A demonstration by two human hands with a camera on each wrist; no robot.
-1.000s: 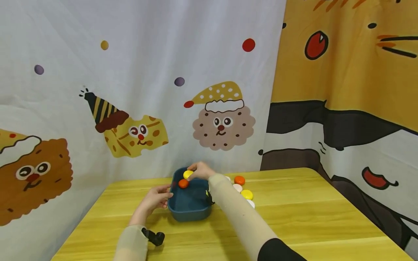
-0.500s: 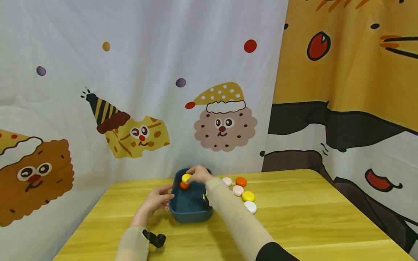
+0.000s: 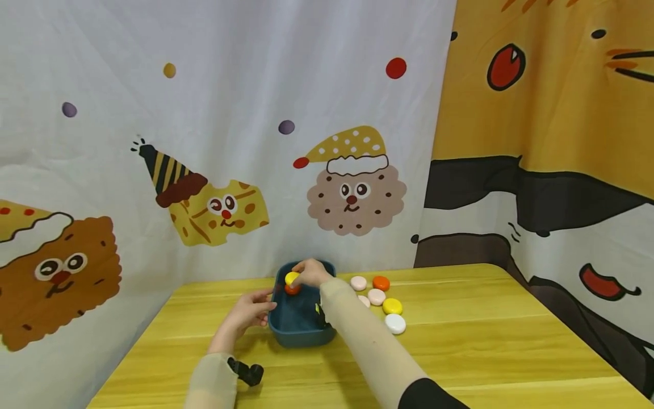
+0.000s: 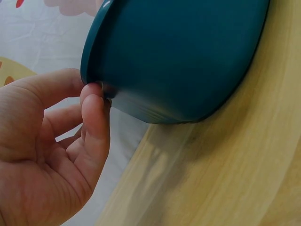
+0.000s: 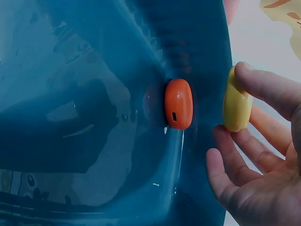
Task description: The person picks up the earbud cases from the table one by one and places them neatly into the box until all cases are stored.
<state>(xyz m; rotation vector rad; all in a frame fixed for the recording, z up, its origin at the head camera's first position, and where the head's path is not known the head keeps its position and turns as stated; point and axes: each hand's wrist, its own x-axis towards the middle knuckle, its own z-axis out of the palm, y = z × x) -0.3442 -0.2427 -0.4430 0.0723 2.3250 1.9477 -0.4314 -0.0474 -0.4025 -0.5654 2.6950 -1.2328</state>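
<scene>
My left hand (image 3: pixel 248 312) grips the left rim of a dark blue basin (image 3: pixel 306 342); in the left wrist view its fingertips (image 4: pixel 92 92) are at the rim. My right hand (image 3: pixel 313 274) pinches a rounded yellow disc (image 5: pixel 236 101) between thumb and fingers. In the head view that disc overlaps an orange disc (image 3: pixel 292 290). The orange disc (image 5: pixel 179 104) lies inside the basin near its wall, with a small dark rectangular slot on its side. The basin's inside looks wet and shiny, with reflections like water. In the right wrist view a gap shows between the two discs.
Right of the basin, on the wooden table (image 3: pixel 460 341), lie several loose discs: orange (image 3: pixel 381 283), yellow (image 3: pixel 392 306), white (image 3: pixel 395 324) and pale pink (image 3: pixel 376 296). A printed curtain (image 3: pixel 230 102) hangs behind the table. My right forearm crosses the basin's right side.
The yellow disc in my right hand has come lower and closer over the orange disc. My left hand stays at the rim. The head view has shifted slightly, and more table discs show.
</scene>
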